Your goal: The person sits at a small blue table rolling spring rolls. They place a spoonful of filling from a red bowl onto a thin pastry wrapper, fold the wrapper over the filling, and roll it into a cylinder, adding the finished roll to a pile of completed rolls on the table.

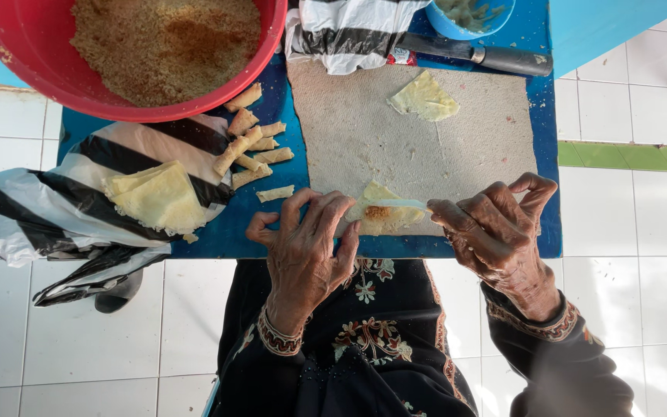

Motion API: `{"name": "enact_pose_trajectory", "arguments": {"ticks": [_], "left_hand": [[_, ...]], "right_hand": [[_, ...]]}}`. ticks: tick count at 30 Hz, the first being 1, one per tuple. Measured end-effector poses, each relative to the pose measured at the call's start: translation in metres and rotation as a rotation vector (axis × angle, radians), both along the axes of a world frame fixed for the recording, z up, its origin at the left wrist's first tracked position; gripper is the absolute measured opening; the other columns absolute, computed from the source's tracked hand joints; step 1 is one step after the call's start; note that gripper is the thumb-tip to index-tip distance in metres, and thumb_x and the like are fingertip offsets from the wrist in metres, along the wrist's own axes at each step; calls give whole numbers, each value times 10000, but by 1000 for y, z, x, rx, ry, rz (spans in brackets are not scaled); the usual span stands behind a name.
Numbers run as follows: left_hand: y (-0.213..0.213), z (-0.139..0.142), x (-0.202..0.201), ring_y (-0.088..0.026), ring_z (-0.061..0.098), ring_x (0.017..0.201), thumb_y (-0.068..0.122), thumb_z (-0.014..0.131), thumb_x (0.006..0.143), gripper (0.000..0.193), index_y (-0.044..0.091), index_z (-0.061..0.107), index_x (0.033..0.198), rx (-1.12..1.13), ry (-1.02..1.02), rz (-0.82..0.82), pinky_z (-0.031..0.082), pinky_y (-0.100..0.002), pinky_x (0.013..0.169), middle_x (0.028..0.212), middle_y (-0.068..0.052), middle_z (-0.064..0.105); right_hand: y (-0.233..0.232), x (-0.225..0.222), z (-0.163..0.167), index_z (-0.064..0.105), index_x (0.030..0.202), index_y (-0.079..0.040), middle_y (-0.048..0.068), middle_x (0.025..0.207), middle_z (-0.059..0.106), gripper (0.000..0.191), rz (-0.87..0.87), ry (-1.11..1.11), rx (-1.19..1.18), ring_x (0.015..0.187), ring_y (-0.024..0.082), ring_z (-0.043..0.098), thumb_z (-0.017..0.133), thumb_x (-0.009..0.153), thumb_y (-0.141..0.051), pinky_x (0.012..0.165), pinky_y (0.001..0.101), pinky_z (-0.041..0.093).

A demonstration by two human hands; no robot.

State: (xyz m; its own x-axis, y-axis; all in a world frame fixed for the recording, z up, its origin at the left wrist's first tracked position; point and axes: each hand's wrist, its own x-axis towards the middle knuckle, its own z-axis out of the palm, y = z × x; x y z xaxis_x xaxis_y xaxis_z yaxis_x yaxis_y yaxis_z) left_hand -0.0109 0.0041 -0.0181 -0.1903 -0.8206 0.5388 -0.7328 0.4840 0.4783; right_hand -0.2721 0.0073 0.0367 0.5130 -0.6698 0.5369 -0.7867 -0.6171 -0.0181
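On grey board (441, 147): two wrappers; near one (384, 210) pressed by left hand (306, 247), right hand (496, 232) pinching white spoon (403, 204). Beside board: perhaps eight rolls (252, 147).

A blue table (543, 193) is set on a white tiled floor (79, 347), crossed by a green tile strip (631, 157); daylight is seen.

You have about eight finished rolls (252, 143) beside one red bowl (9, 46) of filling, two wrappers on the board (457, 147), one wrapper stack (160, 197), one knife (480, 54).
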Motion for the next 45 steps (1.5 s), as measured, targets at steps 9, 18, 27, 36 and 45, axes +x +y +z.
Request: {"name": "enact_pose_trajectory", "arguments": {"ticks": [9, 18, 27, 36, 45], "left_hand": [[1, -2, 1, -158, 569, 1166, 316, 710, 973, 263, 195, 656, 1200, 19, -13, 3, 222, -483, 994, 1134, 80, 741], [1, -4, 1, -162, 562, 1184, 320, 707, 981, 268, 188, 651, 1208, 15, -9, -4, 219, -489, 997, 1144, 76, 739], [2, 2, 1, -151, 568, 1168, 296, 698, 970, 253, 187, 653, 1193, 14, 11, -1, 229, -465, 1000, 1149, 59, 744], [2, 8, 3, -159, 569, 1144, 316, 690, 959, 292, 167, 641, 1206, 21, 20, 14, 239, -460, 977, 1073, 45, 733], [0, 3, 2, -159, 550, 1143, 335, 687, 982, 291, 157, 635, 1206, -5, 2, 12, 243, -477, 979, 1052, 58, 741]], "right_hand": [[7, -7, -5, 800, 1074, -153, -88, 784, 601, 189, -31, -40, 25, 750, 148, 477, 816, 894, -206, 905, 470, 255], [10, -9, -15, 779, 1077, -138, -79, 769, 613, 147, -11, -112, -11, 742, 132, 490, 787, 938, -188, 924, 458, 259], [-16, 15, 7, 734, 1125, -56, -15, 733, 572, 111, -173, -433, 283, 656, 106, 460, 649, 1080, -111, 830, 332, 377], [-135, 142, 46, 703, 1330, -178, 27, 956, 624, 390, 190, -34, -153, 1003, 226, 501, 732, 945, -125, 944, 507, 318], [-131, 138, 55, 585, 1473, -202, 133, 1396, 531, 536, 294, 55, -154, 1276, 338, 348, 740, 967, -283, 980, 574, 282]]}}
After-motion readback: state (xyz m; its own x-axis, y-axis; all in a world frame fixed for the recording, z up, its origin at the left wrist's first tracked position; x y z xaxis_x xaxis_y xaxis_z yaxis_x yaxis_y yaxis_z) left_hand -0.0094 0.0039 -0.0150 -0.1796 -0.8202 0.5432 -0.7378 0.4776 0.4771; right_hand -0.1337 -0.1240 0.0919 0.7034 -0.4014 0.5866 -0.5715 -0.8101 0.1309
